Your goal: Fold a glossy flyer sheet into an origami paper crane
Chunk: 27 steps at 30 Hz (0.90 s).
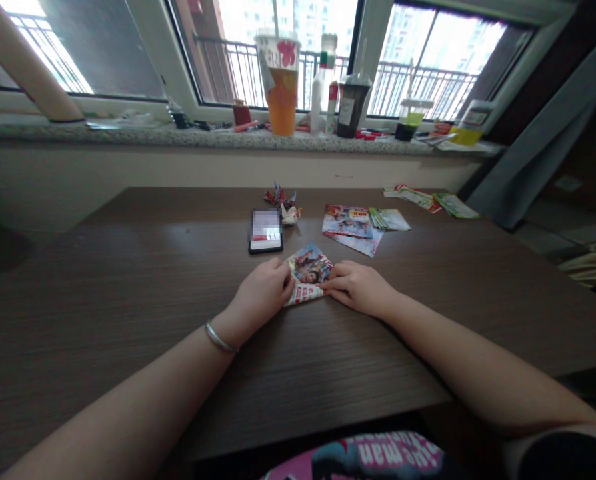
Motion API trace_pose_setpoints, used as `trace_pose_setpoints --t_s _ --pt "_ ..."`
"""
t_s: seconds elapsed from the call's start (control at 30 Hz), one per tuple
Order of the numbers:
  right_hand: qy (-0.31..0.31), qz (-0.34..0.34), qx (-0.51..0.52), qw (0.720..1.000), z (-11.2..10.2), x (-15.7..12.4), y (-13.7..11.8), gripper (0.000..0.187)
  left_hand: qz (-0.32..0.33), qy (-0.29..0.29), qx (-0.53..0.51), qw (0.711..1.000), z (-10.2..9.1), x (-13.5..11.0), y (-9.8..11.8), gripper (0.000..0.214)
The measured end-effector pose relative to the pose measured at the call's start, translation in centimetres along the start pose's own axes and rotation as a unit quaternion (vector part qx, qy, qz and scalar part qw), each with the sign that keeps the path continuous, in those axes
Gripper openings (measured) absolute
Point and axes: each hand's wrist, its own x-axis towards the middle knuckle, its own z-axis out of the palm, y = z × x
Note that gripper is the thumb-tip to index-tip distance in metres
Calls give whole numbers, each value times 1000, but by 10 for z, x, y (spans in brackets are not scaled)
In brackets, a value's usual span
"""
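A colourful printed paper square (pixel 309 272) lies on the dark wooden table (pixel 128 280), partly folded, with a white flap turned up at its near edge. My left hand (pixel 261 292) presses on its left corner with the fingers curled. My right hand (pixel 357 287) pinches the fold at its right side, fingers together and pointing left. A silver bangle (pixel 219 339) circles my left wrist.
A phone (pixel 265 231) lies just behind the paper. Small folded paper figures (pixel 282 200) sit beyond it, and more printed sheets (pixel 354 225) lie to the right. Drink cups (pixel 281 80) and bottles stand along the window ledge (pixel 128 135).
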Motion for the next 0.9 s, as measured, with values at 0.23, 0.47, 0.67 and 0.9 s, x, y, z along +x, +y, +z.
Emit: trace_pose_setpoints --t_s 0.23,0.47,0.67,0.9 --pt "25 -15 -5 1000 -1 0 -4 24 -23 -11 25 999 -1 -1 1 21" --pt "11 -21 -7 1000 -1 -2 -2 22 -31 -33 -2 999 -5 -1 1 20" --pt "14 -18 -12 1000 -1 -2 -2 22 -27 -21 -62 997 -1 0 -7 13" --pt "0 -5 -47 999 -4 -2 -4 26 52 -23 -104 993 -5 -2 -13 17"
